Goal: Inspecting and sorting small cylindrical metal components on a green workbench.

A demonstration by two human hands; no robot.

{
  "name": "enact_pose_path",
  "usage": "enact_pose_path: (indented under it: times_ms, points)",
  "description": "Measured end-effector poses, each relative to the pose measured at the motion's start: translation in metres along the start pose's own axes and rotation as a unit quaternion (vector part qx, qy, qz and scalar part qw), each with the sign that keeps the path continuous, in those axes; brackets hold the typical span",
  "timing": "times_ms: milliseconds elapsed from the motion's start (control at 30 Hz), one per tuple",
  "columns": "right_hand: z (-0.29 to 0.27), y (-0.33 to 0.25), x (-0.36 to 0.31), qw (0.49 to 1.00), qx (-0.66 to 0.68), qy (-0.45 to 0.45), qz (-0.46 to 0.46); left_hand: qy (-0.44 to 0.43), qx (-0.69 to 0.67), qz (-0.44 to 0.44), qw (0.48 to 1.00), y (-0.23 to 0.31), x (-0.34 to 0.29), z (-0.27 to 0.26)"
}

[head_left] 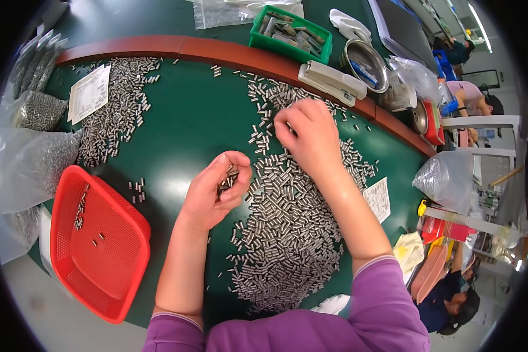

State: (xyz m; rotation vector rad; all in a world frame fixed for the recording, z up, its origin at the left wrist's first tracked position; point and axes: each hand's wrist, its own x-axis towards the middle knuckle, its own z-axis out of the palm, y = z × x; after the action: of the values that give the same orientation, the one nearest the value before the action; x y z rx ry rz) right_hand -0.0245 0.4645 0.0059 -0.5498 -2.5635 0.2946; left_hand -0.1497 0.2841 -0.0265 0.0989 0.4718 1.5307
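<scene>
A large heap of small silvery metal cylinders (290, 217) lies on the green table in front of me, stretching toward the far wooden edge. My left hand (214, 188), just left of the heap, is curled around several of these metal cylinders (229, 176), which show between thumb and fingers. Over the far part of the heap, my right hand (308, 134) has its fingers bent inward and down; whatever they pinch is hidden. A second pile of similar, smaller-looking cylinders (114, 111) is at the far left, with a paper slip (90, 94) on it.
A red perforated basket (138, 246) at left holds a few cylinders. Bags of metal parts (38, 158) stand beyond it. Along the wooden rim (229, 56) are a green bin (255, 41), a stapler (332, 84) and a metal bowl (383, 82). Other people work at far right.
</scene>
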Motion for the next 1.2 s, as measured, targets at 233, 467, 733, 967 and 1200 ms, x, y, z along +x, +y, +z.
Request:
enact_pose_path:
  times_ms: [233,467,733,967,1200]
  points:
    - [-0.006,-0.007,-0.015,0.996,-0.011,0.027,0.088,0.028,0.009,-0.013,0.999,-0.001,0.0,0.0]
    - [-0.015,0.004,-0.008,0.993,0.001,-0.055,0.103,0.012,-0.01,-0.01,1.0,0.0,-0.001,-0.005]
    - [-0.013,-0.001,-0.007,0.995,0.003,-0.082,0.061,0.015,-0.004,-0.016,1.0,0.0,0.0,0.0]
    - [-0.026,-0.055,-0.025,0.977,0.178,-0.12,0.005,0.065,0.093,-0.001,0.994,-0.003,-0.001,0.011]
    - [-0.012,0.03,-0.003,0.996,0.009,0.007,0.085,0.037,0.032,-0.014,0.999,-0.003,0.003,0.006]
